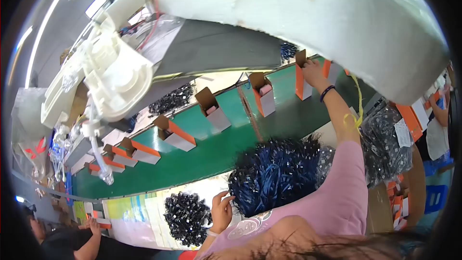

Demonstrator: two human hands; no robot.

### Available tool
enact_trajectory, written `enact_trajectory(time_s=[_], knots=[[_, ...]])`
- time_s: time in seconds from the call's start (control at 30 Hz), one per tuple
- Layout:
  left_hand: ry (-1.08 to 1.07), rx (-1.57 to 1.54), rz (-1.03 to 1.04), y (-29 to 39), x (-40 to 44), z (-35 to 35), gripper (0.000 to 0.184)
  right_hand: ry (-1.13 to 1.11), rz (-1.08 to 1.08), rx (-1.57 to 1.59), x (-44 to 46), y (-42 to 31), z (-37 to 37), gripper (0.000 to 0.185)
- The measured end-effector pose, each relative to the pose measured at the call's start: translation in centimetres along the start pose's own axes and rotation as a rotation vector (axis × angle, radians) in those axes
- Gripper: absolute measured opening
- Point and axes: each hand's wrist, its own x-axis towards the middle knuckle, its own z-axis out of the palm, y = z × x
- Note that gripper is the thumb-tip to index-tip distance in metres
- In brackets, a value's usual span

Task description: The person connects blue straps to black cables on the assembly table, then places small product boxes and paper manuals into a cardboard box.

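My right hand [314,74], with a dark band on its wrist, is at the top of an upright orange and white box [302,85] with a brown flap on the green conveyor belt [192,171]. Its fingers are bent together at the box's mouth, and what they hold is hidden. Lower down, my left hand [222,213] has its fingers curled in a pinch; anything between them is too small to name. It lies between a pile of small black pieces [186,217] and a large heap of dark blue cables [274,175].
More open boxes [216,118] stand along the belt, some with a pink item inside. A white machine housing [308,9] hangs overhead. Plastic bags of black pieces [385,139] lie at right. A co-worker's hands [94,225] touch a box at lower left; another person's arm [440,110] is at far right.
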Motion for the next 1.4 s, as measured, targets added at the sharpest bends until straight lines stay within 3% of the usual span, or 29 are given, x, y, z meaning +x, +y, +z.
enact_trajectory(time_s=[0.1, 0.17, 0.2, 0.27, 0.37, 0.43, 0.53, 0.57, 0.6, 0.63, 0.7, 0.77, 0.9, 1.0, 1.03, 1.1, 1.17, 1.2, 1.27, 1.4], knots=[[-0.016, 0.006, 0.045, 0.7, -0.1, -0.2, 0.034, 0.343, 0.074, 0.121, -1.6, -0.6, 1.0, 0.026], [-0.014, -0.005, 0.060, 1.0, -0.4, -0.5, 0.033, 0.424, 0.080, 0.173, -3.1, -0.6, -0.2, 0.027], [-0.019, -0.024, 0.060, 1.1, -0.8, -0.6, 0.033, 0.674, 0.033, 0.261, -4.2, -0.8, -0.6, 0.025], [-0.023, -0.043, 0.054, 1.4, -1.7, -0.9, 0.032, 0.521, 0.181, 0.430, -4.9, -1.6, -0.8, 0.028], [-0.048, -0.068, 0.131, 0.7, -3.1, -0.5, 0.032, 0.534, 0.017, -0.327, -1.2, -1.0, 13.1, 0.033], [-0.104, -0.145, 0.219, -0.1, -3.9, -0.3, 0.029, 0.393, 0.130, 0.048, -8.7, -3.8, 0.3, 0.032], [-0.122, -0.310, 0.293, 1.6, -5.1, -0.1, 0.028, 0.289, 0.148, 0.174, -11.9, -6.3, -5.9, 0.030], [-0.234, -0.195, 0.328, 1.5, -5.4, -0.8, 0.028, 0.276, 0.148, 0.211, -11.5, -7.2, -7.4, 0.029], [-0.270, -0.531, -0.294, 2.9, -6.2, -1.1, 0.028, 0.251, 0.147, 0.253, -11.6, -7.9, -8.2, 0.028], [-0.304, -0.436, -0.206, 3.4, -7.3, -1.0, 0.029, 0.218, 0.138, 0.321, -12.3, -9.9, -8.3, 0.028], [-0.354, -0.289, 0.165, 4.2, -7.2, -0.8, 0.030, 0.176, 0.090, 0.357, -11.3, -11.2, -10.7, 0.027], [-0.403, -0.253, 0.304, 5.1, -7.2, -0.2, 0.031, 0.128, 0.028, 0.403, -10.8, -12.4, -13.4, 0.026], [-0.424, -0.199, 0.475, 7.6, -8.6, 2.1, 0.033, -0.037, -0.157, 0.498, -12.8, -14.5, -21.3, 0.024], [-0.411, -0.277, 0.443, 12.9, -8.9, 2.9, 0.032, -0.209, -0.320, 0.578, -23.0, -12.4, -23.6, 0.024], [-0.407, -0.270, 0.468, 13.4, -9.0, 3.7, 0.032, -0.181, -0.463, 0.582, -28.7, -10.2, -24.5, 0.023], [-0.372, -0.270, 0.507, 14.8, -8.9, 5.8, 0.030, -0.162, -0.332, 0.598, -34.2, -6.2, -20.8, 0.022], [-0.355, -0.256, 0.501, 17.2, -8.9, 7.8, 0.029, -0.091, 0.009, 0.536, -39.0, 0.5, -16.4, 0.015], [-0.372, -0.285, 0.451, 18.5, -9.0, 9.2, 0.028, 0.111, 0.083, 0.614, -41.3, 4.2, -12.3, 0.015], [-0.404, -0.334, 0.379, 21.3, -9.2, 11.9, 0.028, 0.177, 0.352, 0.744, -44.7, 10.1, -9.5, 0.017], [-0.444, -0.341, 0.419, 28.3, -9.8, 17.8, 0.028, 0.436, 0.472, 0.777, -49.8, 16.9, -4.7, 0.015]])
